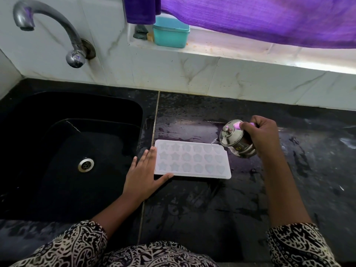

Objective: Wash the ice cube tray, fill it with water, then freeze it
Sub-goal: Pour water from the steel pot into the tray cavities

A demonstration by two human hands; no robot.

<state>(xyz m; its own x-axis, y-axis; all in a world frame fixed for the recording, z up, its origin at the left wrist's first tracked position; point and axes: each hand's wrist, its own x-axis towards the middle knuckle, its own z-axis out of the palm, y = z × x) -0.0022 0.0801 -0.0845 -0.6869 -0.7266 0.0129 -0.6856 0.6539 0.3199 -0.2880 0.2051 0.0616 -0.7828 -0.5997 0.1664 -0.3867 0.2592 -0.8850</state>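
The dark desk (pixel 212 199) holds a black sink (pixel 28 151). Just beside the sink's right rim the white ice cube tray (pixel 192 160) lies flat. Between the sink and the tray, the left hand (pixel 142 176) rests with its fingers straight against the tray's end and its thumb along the near edge. At the tray's corner farthest from the sink, the right hand (pixel 264 135) grips a tilted steel pot (pixel 235 139), which trickles water in.
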